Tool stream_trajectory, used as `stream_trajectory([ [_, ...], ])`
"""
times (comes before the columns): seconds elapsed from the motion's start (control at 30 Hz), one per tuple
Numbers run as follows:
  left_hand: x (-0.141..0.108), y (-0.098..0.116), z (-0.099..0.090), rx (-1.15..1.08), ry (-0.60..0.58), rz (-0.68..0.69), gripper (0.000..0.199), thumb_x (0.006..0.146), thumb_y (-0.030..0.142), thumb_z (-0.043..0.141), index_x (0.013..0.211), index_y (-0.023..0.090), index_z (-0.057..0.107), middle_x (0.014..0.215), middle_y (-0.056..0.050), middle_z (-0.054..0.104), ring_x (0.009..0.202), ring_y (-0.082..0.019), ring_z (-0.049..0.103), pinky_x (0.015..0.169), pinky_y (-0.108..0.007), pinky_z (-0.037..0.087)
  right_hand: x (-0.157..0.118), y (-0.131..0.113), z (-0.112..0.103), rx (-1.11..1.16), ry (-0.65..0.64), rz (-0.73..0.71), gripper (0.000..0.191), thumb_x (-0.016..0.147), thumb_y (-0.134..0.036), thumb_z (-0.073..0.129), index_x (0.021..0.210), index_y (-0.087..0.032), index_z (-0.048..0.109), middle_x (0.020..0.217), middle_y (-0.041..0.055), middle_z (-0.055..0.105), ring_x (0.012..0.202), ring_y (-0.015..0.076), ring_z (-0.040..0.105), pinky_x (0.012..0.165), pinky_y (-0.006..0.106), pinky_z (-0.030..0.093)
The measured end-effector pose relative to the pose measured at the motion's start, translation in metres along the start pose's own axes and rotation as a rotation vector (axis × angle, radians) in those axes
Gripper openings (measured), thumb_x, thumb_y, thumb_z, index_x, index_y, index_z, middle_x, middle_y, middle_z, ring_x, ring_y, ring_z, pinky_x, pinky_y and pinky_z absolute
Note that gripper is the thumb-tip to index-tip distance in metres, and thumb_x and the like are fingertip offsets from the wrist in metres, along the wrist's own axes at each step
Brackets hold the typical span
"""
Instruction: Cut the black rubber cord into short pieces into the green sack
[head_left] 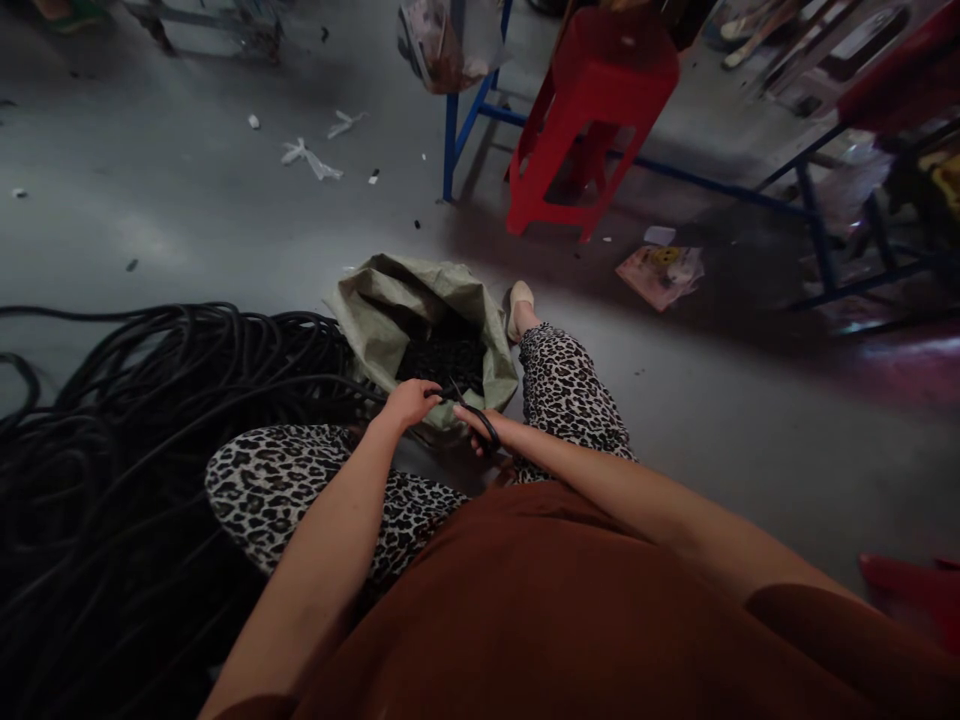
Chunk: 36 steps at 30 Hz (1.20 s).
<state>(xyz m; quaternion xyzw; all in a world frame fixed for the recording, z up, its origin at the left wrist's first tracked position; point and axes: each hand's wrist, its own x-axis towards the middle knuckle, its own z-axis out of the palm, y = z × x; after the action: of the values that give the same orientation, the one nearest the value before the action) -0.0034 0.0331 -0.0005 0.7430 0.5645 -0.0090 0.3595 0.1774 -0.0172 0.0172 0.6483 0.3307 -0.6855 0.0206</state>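
**Black cord point(334, 381), hand-held, at the near rim of the sack point(363, 325)**

Position: the cord's held end is above the sack's near rim, the side toward the person. Long axis roughly crosswise, left to right, from the dark heap of cord point(225, 345) left of the sack. Key relation: the tip points right, toward the scissors point(491, 432), whose blades slant up just beside it, over the sack's mouth.

Left hand point(409, 404): over the near rim; fingers pinched around the cord close to its tip. Nearer of the two.

Right hand point(478, 424): just right of it, by the same rim; closed around the scissors' handles. Parting of the blades: cannot tell.

Appearance: black, smooth, thick, apparently flexible. Short black pieces point(442, 362) lie inside the sack, seemingly of like material.
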Motion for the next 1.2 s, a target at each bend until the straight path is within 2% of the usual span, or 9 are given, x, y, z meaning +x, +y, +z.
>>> stream_trajectory([
  [0.13, -0.001, 0.002, -0.002, -0.010, -0.005, 0.007, 0.032, 0.078, 0.031, 0.052, 0.106, 0.022, 0.065, 0.104, -0.003, 0.067, 0.095, -0.017, 0.060, 0.083, -0.024, 0.044, -0.001, 0.000, 0.000, 0.020, -0.002, -0.039, 0.051, 0.081, -0.064, 0.041, 0.071, -0.014, 0.048, 0.045, -0.0012, 0.049, 0.033, 0.0099, 0.048, 0.032, 0.019, 0.041],
  [0.23, -0.001, 0.002, -0.003, -0.019, 0.005, 0.004, 0.032, 0.078, 0.031, 0.052, 0.106, 0.022, 0.065, 0.103, -0.002, 0.067, 0.093, -0.017, 0.060, 0.082, -0.024, 0.044, -0.003, -0.001, 0.001, 0.033, 0.048, -0.075, 0.051, 0.080, -0.064, 0.043, 0.071, -0.015, 0.049, 0.044, -0.0028, 0.046, 0.032, 0.0087, 0.045, 0.032, 0.019, 0.041],
  [0.5, 0.000, 0.001, 0.000, -0.052, 0.023, 0.006, 0.033, 0.078, 0.032, 0.052, 0.106, 0.020, 0.065, 0.103, -0.004, 0.067, 0.092, -0.018, 0.060, 0.081, -0.025, 0.044, -0.008, -0.006, 0.002, -0.042, 0.117, -0.066, 0.052, 0.080, -0.064, 0.043, 0.062, -0.016, 0.044, 0.037, -0.0032, 0.042, 0.027, 0.0084, 0.042, 0.027, 0.017, 0.035],
  [0.73, -0.002, -0.003, -0.004, -0.044, -0.010, -0.003, 0.037, 0.079, 0.032, 0.050, 0.111, 0.017, 0.062, 0.104, -0.005, 0.067, 0.092, -0.017, 0.060, 0.081, -0.024, 0.045, -0.004, -0.003, -0.004, -0.070, 0.130, -0.091, 0.049, 0.083, -0.060, 0.041, 0.066, -0.015, 0.048, 0.038, -0.0034, 0.043, 0.027, 0.0090, 0.043, 0.027, 0.017, 0.036],
  [0.87, -0.002, -0.008, -0.005, -0.005, -0.065, 0.002, 0.035, 0.079, 0.028, 0.049, 0.109, 0.019, 0.063, 0.105, -0.004, 0.067, 0.095, -0.017, 0.060, 0.084, -0.023, 0.044, -0.005, -0.003, -0.006, -0.060, 0.161, -0.065, 0.047, 0.083, -0.059, 0.044, 0.069, -0.015, 0.050, 0.038, -0.0046, 0.041, 0.027, 0.0084, 0.042, 0.029, 0.018, 0.038],
  [1.2, -0.001, -0.009, -0.002, 0.053, -0.110, -0.027, 0.034, 0.078, 0.028, 0.049, 0.108, 0.021, 0.064, 0.107, -0.003, 0.066, 0.099, -0.017, 0.059, 0.085, -0.023, 0.043, -0.003, 0.002, -0.007, -0.147, 0.165, -0.039, 0.049, 0.080, -0.061, 0.045, 0.059, -0.016, 0.047, 0.039, -0.0010, 0.044, 0.030, 0.0110, 0.045, 0.029, 0.019, 0.035],
])
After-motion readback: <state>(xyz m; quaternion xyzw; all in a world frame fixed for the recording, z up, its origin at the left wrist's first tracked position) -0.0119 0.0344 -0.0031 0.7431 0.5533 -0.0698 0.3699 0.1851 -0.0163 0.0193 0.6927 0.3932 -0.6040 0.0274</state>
